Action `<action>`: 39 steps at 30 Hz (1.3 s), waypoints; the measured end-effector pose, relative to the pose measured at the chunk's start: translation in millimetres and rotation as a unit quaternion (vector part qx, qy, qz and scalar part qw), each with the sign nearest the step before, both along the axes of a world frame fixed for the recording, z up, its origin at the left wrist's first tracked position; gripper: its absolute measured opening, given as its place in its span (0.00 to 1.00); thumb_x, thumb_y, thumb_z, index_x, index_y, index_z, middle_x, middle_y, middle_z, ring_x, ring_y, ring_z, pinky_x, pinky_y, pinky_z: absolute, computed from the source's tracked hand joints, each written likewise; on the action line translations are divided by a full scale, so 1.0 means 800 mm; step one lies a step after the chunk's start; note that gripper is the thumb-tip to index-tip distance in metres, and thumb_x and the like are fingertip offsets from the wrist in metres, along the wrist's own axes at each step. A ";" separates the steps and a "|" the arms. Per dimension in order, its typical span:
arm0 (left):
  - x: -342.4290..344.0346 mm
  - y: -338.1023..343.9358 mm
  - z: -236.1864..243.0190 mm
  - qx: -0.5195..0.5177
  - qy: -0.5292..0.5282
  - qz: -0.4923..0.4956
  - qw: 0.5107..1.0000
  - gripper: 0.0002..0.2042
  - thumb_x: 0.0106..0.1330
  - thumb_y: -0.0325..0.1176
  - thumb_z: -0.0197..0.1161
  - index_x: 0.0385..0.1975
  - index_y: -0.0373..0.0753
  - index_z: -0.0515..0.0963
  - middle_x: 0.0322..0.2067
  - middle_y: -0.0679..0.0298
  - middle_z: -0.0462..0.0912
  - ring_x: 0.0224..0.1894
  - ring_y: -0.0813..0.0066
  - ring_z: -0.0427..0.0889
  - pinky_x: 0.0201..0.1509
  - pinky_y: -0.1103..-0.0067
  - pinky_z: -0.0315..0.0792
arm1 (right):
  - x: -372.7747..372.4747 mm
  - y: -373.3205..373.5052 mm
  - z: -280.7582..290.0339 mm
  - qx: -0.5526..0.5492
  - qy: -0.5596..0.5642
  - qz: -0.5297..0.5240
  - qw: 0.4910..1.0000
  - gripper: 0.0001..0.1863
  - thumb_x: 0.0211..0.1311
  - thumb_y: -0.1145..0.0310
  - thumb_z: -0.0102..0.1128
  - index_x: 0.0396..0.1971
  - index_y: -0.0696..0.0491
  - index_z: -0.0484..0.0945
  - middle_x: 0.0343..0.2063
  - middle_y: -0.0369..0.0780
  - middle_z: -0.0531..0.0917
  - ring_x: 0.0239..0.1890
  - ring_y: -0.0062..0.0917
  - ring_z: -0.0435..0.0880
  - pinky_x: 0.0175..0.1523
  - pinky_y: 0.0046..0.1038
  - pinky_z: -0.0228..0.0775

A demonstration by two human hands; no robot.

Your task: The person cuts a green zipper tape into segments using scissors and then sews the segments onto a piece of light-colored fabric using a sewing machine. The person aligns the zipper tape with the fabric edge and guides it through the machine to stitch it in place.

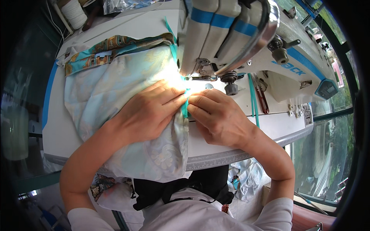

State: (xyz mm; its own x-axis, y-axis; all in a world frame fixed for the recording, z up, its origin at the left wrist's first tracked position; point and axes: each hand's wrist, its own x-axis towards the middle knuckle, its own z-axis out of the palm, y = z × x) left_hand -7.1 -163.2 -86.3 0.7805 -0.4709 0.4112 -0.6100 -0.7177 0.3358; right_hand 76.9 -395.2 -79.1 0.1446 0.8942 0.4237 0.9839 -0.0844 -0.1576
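Note:
A pale, patterned piece of fabric point(115, 84) lies across the sewing table, its printed side showing in the folded-back far edge. A narrow teal binding strip point(185, 109) runs along its right edge. My left hand point(148, 109) rests on the fabric, fingers pressed together at that edge. From the other side, my right hand point(219, 115) pinches the edge with the strip, fingertips almost meeting the left ones. Both sit just in front of the needle area of the sewing machine point(235, 38). Bright lamp glare hides the exact stitching point.
Dark-handled snips point(263, 99) and a loose teal strip point(253, 98) lie right of the machine head. A white thread cone point(74, 14) and a plastic bag point(129, 5) are at the back left. The table's front edge carries a ruler strip point(219, 159). More fabric point(248, 177) hangs below.

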 end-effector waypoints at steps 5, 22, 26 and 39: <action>0.008 0.005 -0.007 -0.015 -0.009 -0.004 1.000 0.20 0.64 0.23 0.64 0.57 0.34 0.80 0.55 0.54 0.82 0.56 0.51 0.81 0.64 0.62 0.74 | 0.001 0.002 -0.002 -0.011 0.027 -0.005 1.000 0.18 0.44 0.83 0.64 0.40 0.61 0.79 0.42 0.44 0.83 0.43 0.41 0.84 0.50 0.38 0.78; 0.097 0.053 -0.031 -0.068 -0.059 0.100 0.991 0.11 0.62 0.21 0.60 0.43 0.29 0.82 0.49 0.49 0.82 0.53 0.49 0.81 0.57 0.63 0.76 | -0.020 0.014 0.011 -0.032 0.014 -0.007 0.999 0.20 0.48 0.83 0.59 0.45 0.64 0.81 0.49 0.49 0.85 0.51 0.43 0.87 0.52 0.40 0.79; 0.098 0.064 -0.037 -0.024 -0.041 0.086 0.995 0.15 0.64 0.24 0.62 0.50 0.30 0.83 0.56 0.51 0.83 0.58 0.52 0.80 0.64 0.63 0.73 | -0.025 0.018 0.007 -0.036 0.013 -0.019 0.999 0.18 0.49 0.84 0.60 0.44 0.64 0.82 0.48 0.49 0.85 0.51 0.43 0.87 0.51 0.40 0.80; 0.096 0.068 -0.042 -0.050 -0.085 0.070 0.993 0.16 0.66 0.25 0.60 0.52 0.29 0.82 0.59 0.48 0.81 0.63 0.51 0.78 0.69 0.63 0.72 | -0.032 0.017 0.001 -0.004 0.033 -0.021 0.999 0.20 0.48 0.84 0.61 0.45 0.64 0.81 0.49 0.50 0.84 0.50 0.45 0.86 0.53 0.40 0.80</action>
